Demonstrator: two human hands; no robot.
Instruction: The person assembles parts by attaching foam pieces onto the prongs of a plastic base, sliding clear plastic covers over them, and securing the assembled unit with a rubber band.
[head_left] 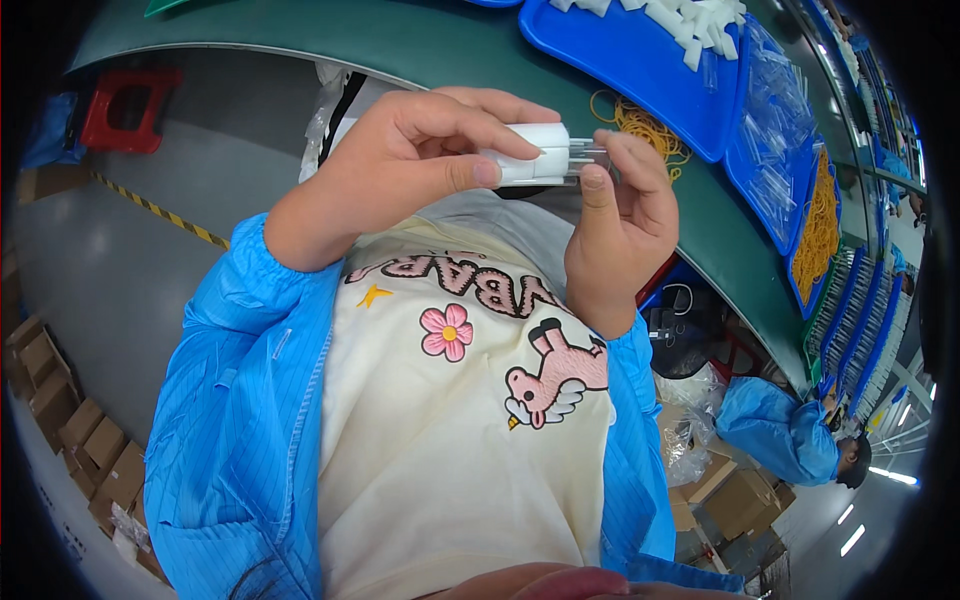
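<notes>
A bundle of white foam-like pieces [545,136] lies in my left hand [420,140], with the thumb across its near side and the fingers over the top. Thin clear tubes [584,156] stick out of the bundle's right end. Around the free ends of these tubes, the thumb and fingers of my right hand [630,215] are closed. Both hands hold the work in front of my chest, at the edge of the green table [440,62]. My left palm hides part of the bundle.
Yellow rubber bands [645,130] lie on the table beyond my right hand. Blue trays hold white pieces [690,25], clear tubes [775,130] and more rubber bands [818,235]. A red stool [125,110] stands at left. Another person in blue [775,425] is at far right.
</notes>
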